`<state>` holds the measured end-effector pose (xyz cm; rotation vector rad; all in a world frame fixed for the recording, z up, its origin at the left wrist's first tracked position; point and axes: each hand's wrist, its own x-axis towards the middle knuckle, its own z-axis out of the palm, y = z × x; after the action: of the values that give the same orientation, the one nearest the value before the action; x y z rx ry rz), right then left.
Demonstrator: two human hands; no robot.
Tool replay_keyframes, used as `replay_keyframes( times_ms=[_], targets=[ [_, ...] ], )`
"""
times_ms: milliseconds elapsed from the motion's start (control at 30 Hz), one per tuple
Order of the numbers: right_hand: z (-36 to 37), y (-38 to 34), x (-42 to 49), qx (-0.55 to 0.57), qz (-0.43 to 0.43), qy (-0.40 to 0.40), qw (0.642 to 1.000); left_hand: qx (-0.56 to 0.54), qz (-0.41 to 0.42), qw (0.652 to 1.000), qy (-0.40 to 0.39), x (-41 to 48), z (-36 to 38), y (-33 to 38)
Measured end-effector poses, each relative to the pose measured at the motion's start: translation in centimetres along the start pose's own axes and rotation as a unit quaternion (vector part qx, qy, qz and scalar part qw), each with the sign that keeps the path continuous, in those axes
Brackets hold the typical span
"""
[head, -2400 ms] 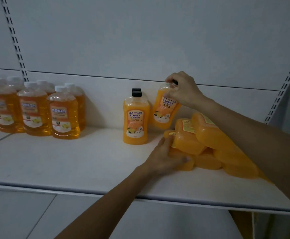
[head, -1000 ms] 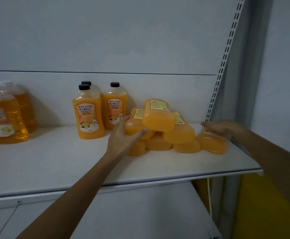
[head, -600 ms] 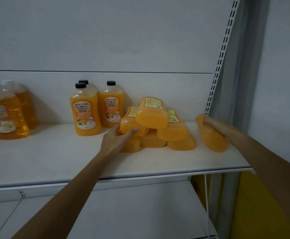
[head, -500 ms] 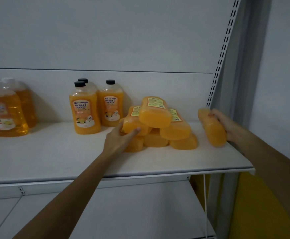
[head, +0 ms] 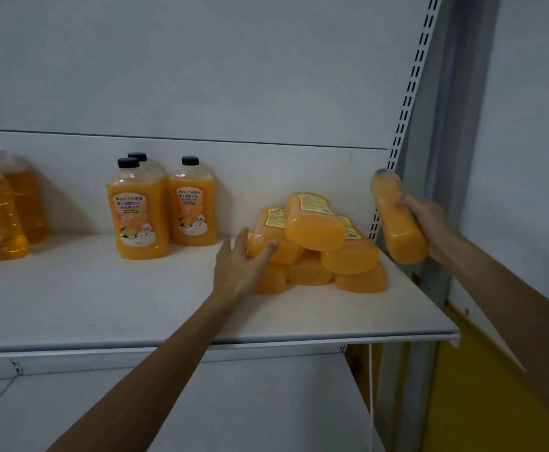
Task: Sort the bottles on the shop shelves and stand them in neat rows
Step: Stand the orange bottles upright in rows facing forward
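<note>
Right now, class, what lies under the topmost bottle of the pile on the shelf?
The topmost bottle rests on a left bottle and a right bottle; beneath them a bottom row of three lies on the shelf. The left hand covers part; anything behind is hidden.

The stacked bottles [head: 315, 230] are smooth, glossy, translucent plastic. The standing bottles [head: 136, 220] look the same, with matt black caps [head: 128, 163] and printed paper-like labels [head: 130, 208]. The shelf [head: 103, 305] and slotted upright [head: 408, 93] look like matt painted metal.
</note>
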<state>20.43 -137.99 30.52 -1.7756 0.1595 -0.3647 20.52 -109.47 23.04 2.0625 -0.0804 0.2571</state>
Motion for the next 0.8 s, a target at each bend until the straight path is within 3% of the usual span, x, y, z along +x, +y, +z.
replay_keyframes(
  times_ms=[167, 300, 400, 600, 700, 800],
  targets=[
    [3.9, -6.1, -1.8, -0.163, -0.213, 0.011, 0.963, -0.024, 0.115, 0.986, 0.121, 0.1, -1.9, 3.2],
    [8.7, -10.2, -4.2, -0.179, -0.32, 0.005, 0.93, -0.019, 0.22, 0.973, 0.061, -0.6, -3.8, 7.4],
    [12.1, -12.9, -6.1, -0.173, -0.373, -0.006, 0.911, -0.116, 0.225, 0.967, -0.022, -1.2, -5.4, 9.2],
    [16.7, -15.1, -7.7, -0.175, -0.37, -0.081, 0.909, -0.201, 0.195, 0.96, -0.007, -1.9, -10.4, 7.2],
    [17.8, -16.2, -7.4, -0.161, -0.335, -0.161, 0.914, -0.177, 0.173, 0.968, -0.023, -2.1, -12.9, 4.3],
    [19.5, -16.0, -7.5, -0.218, -0.321, -0.245, 0.889, -0.143, 0.16, 0.975, -0.054, -2.0, -14.0, 1.0]
  ],
)
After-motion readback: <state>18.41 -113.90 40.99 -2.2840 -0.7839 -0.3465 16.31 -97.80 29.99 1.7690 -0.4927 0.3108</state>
